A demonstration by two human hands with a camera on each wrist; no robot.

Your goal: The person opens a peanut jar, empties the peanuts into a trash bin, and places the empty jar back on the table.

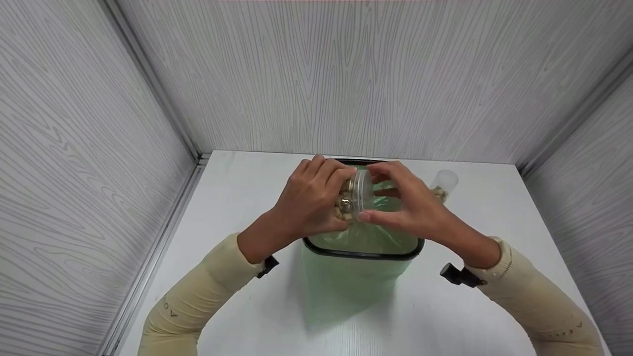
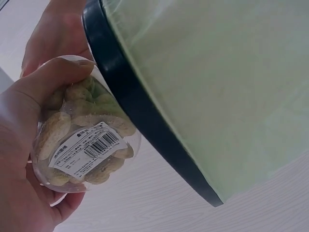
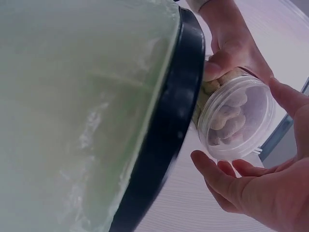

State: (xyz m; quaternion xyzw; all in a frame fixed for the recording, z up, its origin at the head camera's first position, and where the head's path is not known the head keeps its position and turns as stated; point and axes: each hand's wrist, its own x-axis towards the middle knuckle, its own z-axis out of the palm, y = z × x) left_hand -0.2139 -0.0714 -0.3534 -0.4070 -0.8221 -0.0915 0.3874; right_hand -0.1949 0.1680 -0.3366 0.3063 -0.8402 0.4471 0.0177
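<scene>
A clear round jar [image 1: 345,202] of peanuts in their shells is held on its side over the black-rimmed bin [image 1: 363,255]. My left hand [image 1: 311,198] grips the jar's body, with the labelled base facing the left wrist view. At the other end is the clear screw lid [image 3: 241,118], seated on the jar's mouth. Thumb and fingers of my right hand [image 1: 413,205] curve about the lid's edge, with the thumb tip on its near side. In the right wrist view the palm stands back from the lid's face.
Translucent pale green walls and a green plastic liner [image 1: 376,237] make up the bin below my hands. Beyond my right wrist, a second clear container [image 1: 446,179] with peanuts sits on the white table [image 1: 237,183]. Grey wood-grain panels [image 1: 326,74] enclose the table at the back and sides.
</scene>
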